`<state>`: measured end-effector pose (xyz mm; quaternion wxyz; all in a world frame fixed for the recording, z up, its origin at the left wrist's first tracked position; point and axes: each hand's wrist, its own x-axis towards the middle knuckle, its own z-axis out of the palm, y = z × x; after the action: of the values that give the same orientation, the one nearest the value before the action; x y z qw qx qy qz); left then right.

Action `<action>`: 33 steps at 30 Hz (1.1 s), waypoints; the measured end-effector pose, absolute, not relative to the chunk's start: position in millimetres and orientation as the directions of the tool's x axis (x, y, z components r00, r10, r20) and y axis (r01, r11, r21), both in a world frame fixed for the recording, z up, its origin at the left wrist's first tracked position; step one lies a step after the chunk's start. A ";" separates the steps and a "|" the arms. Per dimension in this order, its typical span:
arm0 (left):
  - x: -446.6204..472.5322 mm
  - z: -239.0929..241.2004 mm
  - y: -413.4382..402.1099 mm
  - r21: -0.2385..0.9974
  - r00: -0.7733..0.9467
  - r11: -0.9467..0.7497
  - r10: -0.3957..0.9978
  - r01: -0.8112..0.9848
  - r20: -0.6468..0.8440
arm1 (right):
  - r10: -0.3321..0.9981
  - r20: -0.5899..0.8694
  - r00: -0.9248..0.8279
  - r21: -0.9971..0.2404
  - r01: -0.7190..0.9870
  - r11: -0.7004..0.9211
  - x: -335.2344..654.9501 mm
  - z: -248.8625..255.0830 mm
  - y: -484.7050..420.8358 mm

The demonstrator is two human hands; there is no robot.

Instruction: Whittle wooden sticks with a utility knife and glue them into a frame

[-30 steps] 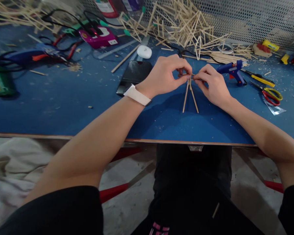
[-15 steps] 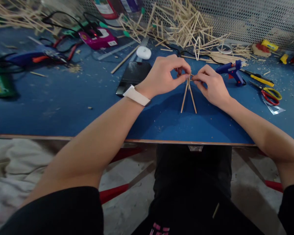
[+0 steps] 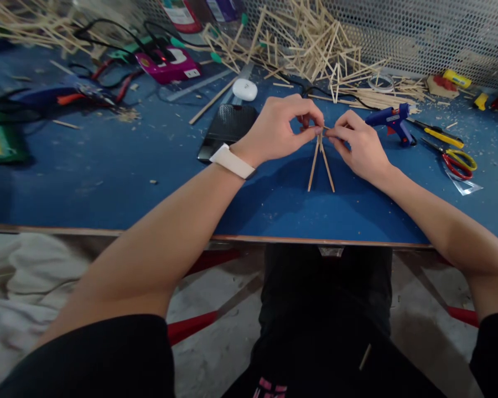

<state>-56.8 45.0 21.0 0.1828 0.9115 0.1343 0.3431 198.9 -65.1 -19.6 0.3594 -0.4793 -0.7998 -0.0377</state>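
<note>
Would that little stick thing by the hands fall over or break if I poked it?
The stick frame probably tips easily: only two splayed legs show. Thin and straight, they look light and stiff, but might snap or separate where they meet.

Left forearm [image 3: 182,226] and right forearm [image 3: 435,213] are slanting forward and inward across the view. Left hand [image 3: 280,130] is arching, back facing up, thumb [image 3: 306,136] and forefinger [image 3: 309,108] pinching. Right hand [image 3: 360,145] is pinching likewise, fingers [image 3: 346,120] curling inward. Both hands are hovering just beside each other.
</note>
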 end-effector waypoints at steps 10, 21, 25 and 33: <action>-58.3 26.4 41.6 0.391 0.746 -0.909 0.358 0.141 0.562 | 0.776 0.574 -0.260 -0.338 0.788 0.514 196.6 -7.8 -68.4; -55.8 28.3 38.5 0.392 0.738 -0.908 0.366 0.149 0.567 | 0.760 0.604 -0.238 -0.359 0.771 0.527 200.7 -11.3 -65.7; -55.4 26.7 40.3 0.403 0.736 -0.903 0.373 0.148 0.565 | 0.771 0.599 -0.218 -0.386 0.765 0.516 200.0 -10.6 -67.1; -56.4 25.7 43.3 0.421 0.740 -0.900 0.361 0.115 0.568 | 0.740 0.634 -0.226 -0.349 0.770 0.534 205.5 -17.7 -65.4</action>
<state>-56.4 43.3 25.7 0.1824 0.9146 0.1302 0.3366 205.5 -65.4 -17.7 0.3930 -0.4824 -0.7826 -0.0192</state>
